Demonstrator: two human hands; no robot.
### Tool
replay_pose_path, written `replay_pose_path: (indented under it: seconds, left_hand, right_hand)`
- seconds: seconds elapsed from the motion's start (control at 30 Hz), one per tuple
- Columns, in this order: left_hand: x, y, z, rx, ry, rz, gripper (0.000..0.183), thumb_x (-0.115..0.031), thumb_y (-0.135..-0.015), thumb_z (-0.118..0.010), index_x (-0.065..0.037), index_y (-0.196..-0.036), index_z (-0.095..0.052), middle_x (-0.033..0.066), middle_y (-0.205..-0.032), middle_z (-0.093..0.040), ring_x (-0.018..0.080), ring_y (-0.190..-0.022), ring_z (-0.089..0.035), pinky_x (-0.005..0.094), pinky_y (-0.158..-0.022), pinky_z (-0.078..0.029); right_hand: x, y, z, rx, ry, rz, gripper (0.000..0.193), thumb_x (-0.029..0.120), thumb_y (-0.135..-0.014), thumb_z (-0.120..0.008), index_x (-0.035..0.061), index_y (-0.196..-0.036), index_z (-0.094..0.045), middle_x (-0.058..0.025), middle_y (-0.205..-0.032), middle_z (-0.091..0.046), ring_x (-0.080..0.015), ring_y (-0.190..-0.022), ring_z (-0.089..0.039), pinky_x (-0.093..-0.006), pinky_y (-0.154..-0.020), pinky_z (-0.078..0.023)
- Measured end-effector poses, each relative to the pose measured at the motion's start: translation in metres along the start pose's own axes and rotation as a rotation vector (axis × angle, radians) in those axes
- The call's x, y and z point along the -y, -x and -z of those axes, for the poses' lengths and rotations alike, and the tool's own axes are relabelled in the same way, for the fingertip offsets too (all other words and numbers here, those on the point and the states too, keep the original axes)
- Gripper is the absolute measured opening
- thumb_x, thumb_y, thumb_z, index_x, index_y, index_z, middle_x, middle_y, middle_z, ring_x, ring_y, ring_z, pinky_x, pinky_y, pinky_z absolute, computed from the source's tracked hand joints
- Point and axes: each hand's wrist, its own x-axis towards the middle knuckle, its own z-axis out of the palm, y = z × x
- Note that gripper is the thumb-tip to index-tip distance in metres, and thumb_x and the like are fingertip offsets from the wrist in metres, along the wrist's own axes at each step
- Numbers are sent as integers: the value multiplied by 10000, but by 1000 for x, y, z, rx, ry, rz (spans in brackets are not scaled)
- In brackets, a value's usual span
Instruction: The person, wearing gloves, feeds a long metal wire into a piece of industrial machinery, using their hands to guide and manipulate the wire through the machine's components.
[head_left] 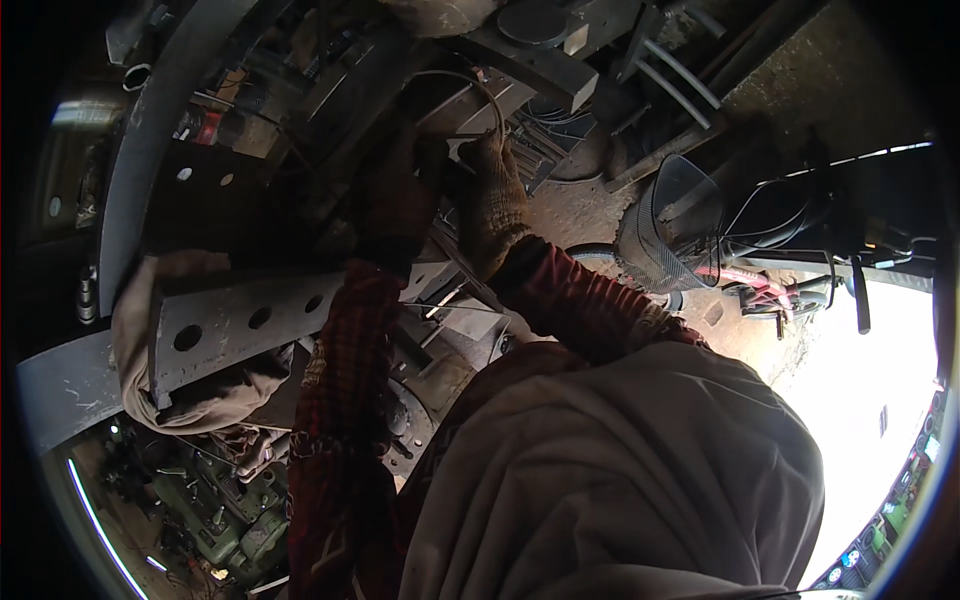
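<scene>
My right hand (492, 195), in a knitted work glove, reaches forward from a red plaid sleeve. Its fingers are curled closed, and a thin curved cable (497, 100) runs up from the top of the fist. What lies inside the grip is hidden. Close beside it, my left hand (395, 195) is in deep shade over the dark metalwork, and its fingers cannot be made out. Below and left of that hand lies a grey steel beam (225, 325) with a row of round holes. A beige cloth (140, 330) drapes around the beam's end.
A long curved steel strip (150, 165) rises at the left. Heavy steel pieces (530, 65) lie beyond my hands. To the right stands a red bicycle (760, 287) with a black mesh basket (680, 215). Green machinery (215, 510) sits at lower left; bright daylight enters from the right.
</scene>
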Motion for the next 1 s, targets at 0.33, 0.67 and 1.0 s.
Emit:
replay_pose_path:
  seconds: [0.33, 0.67, 1.0]
  left_hand:
    - [7, -3, 0, -121, -60, -109, 355, -416, -960, -577, -128, -1154, -650, 198, -990, -696, 414, -927, -667, 472, -774, -533]
    - [9, -2, -1, -127, -84, -72, 351, -391, -959, -590, -101, -1141, -666, 192, -992, -701, 383, -918, -680, 452, -793, -532]
    - [-3, 0, 1, -123, -60, -138, 326, -356, -947, -611, -76, -1102, -672, 163, -904, -678, 343, -829, -667, 438, -751, -527]
  right_hand:
    - [19, -26, 60, 645, 1917, 1077, 362, 274, -912, -644, 85, -1211, -570, -114, -1072, -656, -280, -973, -663, -390, -814, -554]
    - [52, -32, 45, 748, 1791, 836, 393, 257, -850, -737, 120, -1205, -638, -93, -1175, -685, -261, -1092, -653, -366, -929, -544]
    - [18, -10, 3, -10, 86, -229, 380, 298, -1018, -507, 26, -1270, -423, -193, -1286, -555, -277, -1116, -643, -392, -875, -555]
